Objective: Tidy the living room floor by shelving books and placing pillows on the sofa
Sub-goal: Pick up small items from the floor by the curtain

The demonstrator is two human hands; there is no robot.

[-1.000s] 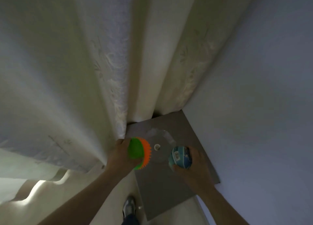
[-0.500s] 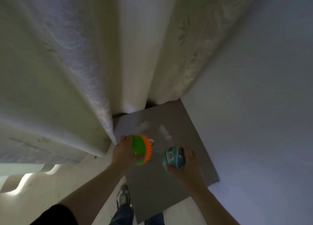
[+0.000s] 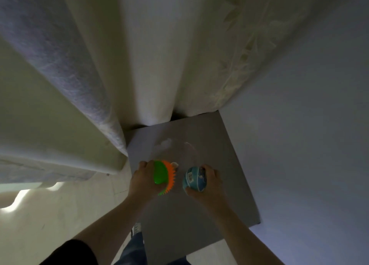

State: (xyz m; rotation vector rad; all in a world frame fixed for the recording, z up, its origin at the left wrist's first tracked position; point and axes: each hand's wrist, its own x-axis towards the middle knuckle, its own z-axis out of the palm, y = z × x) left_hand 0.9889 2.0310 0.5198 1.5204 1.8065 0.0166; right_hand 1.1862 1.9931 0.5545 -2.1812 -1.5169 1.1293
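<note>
Here the left hand grips a spiky ball, the right hand a blue ball; best lowered gently onto the grey surface.

home | pale curtains | grey side table | toys

Head view, steeply downward, seemingly close

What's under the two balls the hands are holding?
Below the spiky green-and-orange ball in the left hand and the blue ball in the right hand sits a grey square surface. A faint clear object seems to rest there. What lies beneath the surface is hidden.
</note>
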